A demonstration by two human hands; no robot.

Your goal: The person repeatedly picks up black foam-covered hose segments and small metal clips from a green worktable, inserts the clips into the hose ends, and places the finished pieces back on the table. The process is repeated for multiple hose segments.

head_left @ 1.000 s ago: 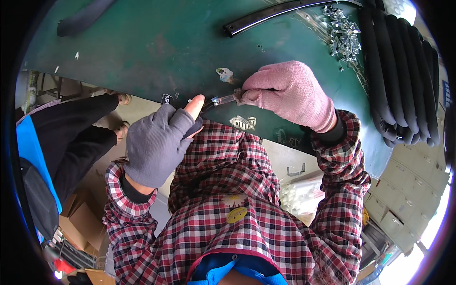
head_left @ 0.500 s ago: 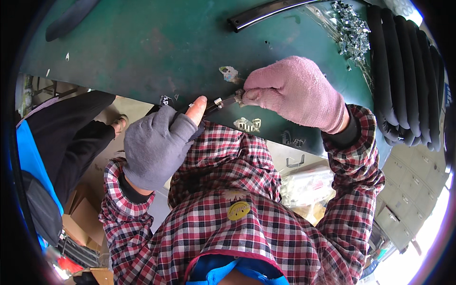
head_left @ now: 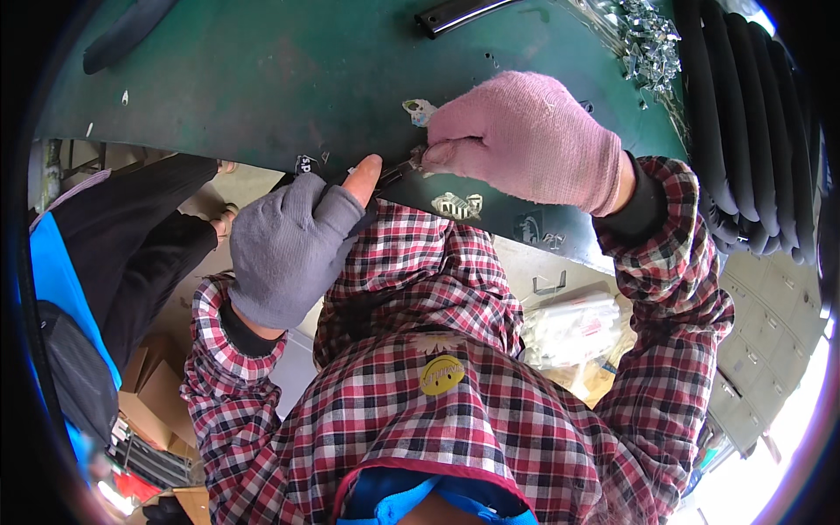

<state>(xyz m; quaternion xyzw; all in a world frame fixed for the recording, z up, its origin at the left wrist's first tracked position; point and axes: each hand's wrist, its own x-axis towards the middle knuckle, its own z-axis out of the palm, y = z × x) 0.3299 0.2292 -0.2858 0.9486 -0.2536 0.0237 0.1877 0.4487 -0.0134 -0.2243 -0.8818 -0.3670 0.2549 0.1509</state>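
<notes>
My left hand [head_left: 287, 249], in a grey glove with the thumb bare, is closed on a narrow dark strip [head_left: 395, 175] at the table's near edge. A small pale bit shows beside the bare thumb. In a pink glove, my right hand [head_left: 525, 140] pinches a small metal piece [head_left: 417, 160] at the strip's far right end. My fingers cover most of that piece, so its exact shape cannot be told. The left palm hides the other end of the strip.
A green table [head_left: 262, 87] carries a heap of small shiny metal clips [head_left: 649, 44], a black curved bar [head_left: 459, 16] and a dark curved piece [head_left: 127, 35]. Several black padded tubes [head_left: 744, 122] hang at the right. Another person's dark-trousered legs [head_left: 131, 245] are at the left.
My right hand has moved left and slightly away from me, nearer my left thumb. Less of the dark strip shows between the hands. The left hand stays nearly in place.
</notes>
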